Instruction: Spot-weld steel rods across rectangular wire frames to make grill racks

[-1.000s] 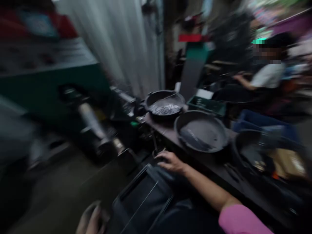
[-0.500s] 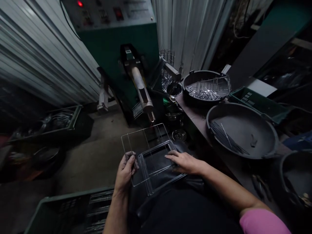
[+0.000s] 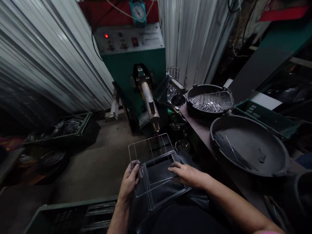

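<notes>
A thin rectangular wire rack (image 3: pixel 151 148) with a few cross wires is tilted up in front of me. My left hand (image 3: pixel 131 178) is closed on its left side, fingertips dark with grime. At the opposite side my right hand (image 3: pixel 186 174) has its fingers bent around the rack's right edge; the grip is partly hidden. Beneath the rack, a stack of rectangular wire frames (image 3: pixel 148 191) rests on the black covering (image 3: pixel 158 175) over my lap. Just beyond the rack's far edge is the electrode tip (image 3: pixel 156 126) of a green machine (image 3: pixel 114 66).
A large round pan (image 3: pixel 253 143) on the right bench holds dark rods; another pan (image 3: pixel 206 106) behind it holds short wire pieces. A green crate (image 3: pixel 44 209) with wire racks stands at lower left. Another crate (image 3: pixel 89 125) sits further back. A dial (image 3: pixel 138 13) tops the machine.
The view has tilted up and turned slightly left, so everything appears lower and somewhat to the right. Both hands keep about the same place on the wire rack.
</notes>
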`<state>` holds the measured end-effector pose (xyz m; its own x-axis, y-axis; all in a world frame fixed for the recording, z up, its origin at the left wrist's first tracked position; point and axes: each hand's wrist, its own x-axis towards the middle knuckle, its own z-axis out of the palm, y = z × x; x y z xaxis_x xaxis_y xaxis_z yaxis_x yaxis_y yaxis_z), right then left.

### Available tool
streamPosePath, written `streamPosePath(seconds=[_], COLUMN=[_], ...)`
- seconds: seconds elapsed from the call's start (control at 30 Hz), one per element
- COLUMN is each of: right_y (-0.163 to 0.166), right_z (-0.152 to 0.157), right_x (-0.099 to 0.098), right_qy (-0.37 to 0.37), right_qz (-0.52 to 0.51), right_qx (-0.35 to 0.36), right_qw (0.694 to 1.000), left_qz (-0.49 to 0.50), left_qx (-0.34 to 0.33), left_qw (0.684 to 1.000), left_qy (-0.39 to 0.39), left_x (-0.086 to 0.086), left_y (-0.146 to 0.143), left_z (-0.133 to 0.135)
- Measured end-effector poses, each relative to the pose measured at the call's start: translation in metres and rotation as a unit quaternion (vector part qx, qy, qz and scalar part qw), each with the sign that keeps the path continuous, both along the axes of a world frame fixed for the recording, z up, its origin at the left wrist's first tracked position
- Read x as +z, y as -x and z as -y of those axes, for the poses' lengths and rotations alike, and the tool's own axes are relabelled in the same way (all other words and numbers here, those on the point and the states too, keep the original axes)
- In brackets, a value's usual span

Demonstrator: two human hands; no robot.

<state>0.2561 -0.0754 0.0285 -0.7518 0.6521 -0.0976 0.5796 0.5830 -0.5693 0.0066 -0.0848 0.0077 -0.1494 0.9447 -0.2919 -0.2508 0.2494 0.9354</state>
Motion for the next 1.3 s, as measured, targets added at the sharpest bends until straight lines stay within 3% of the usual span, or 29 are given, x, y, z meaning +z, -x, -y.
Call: streamPosePath(seconds=[0.67, 1.3], right_y=[0.008, 0.005], right_z=[-0.023, -0.024], right_x=[0.024, 0.015], right_qy=[-0.002, -0.024], right_qz=[0.036, 0.016], right_qx=[0.012, 0.015], right_qw=[0.999, 0.999], left_qz=[0.017, 0.005], left_qx=[0.003, -0.003], left_qw=[1.000, 1.000], left_qy=[-0.025, -0.025], left_x=[-0.011, -0.012], left_y=[0.005, 0.005], left_z=[-0.015, -0.016])
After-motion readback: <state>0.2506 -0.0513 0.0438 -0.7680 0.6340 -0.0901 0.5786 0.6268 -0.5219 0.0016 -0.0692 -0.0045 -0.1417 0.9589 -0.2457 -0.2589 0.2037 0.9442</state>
